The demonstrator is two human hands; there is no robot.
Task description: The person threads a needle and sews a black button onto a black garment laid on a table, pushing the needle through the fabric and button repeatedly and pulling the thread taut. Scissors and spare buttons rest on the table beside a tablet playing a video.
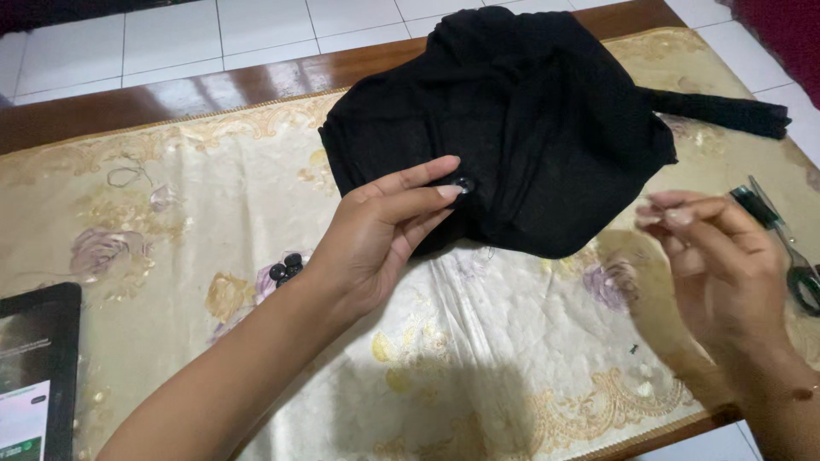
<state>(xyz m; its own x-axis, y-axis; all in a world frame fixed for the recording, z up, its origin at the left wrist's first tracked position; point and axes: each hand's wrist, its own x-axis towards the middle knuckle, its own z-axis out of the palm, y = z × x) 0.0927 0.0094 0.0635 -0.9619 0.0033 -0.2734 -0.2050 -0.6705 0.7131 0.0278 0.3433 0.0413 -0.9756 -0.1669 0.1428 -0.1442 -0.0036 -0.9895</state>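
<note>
A black garment (530, 119) lies bunched on a cream floral tablecloth (256, 196). My left hand (380, 235) reaches from the lower left and pinches a shiny black button (464, 183) against the garment's near edge with fingertips and thumb. My right hand (713, 265) hovers at the right, blurred, fingers pinched together as if on something very thin; what they hold cannot be made out. A small cluster of loose black buttons (286, 269) rests on the cloth beside my left wrist.
Scissors with black handles (781, 239) lie at the right edge. A tablet with a lit screen (34, 376) sits at the lower left. The wooden table (171, 98) stands on a white tiled floor. A tiny dark speck (633, 348) lies on the cloth.
</note>
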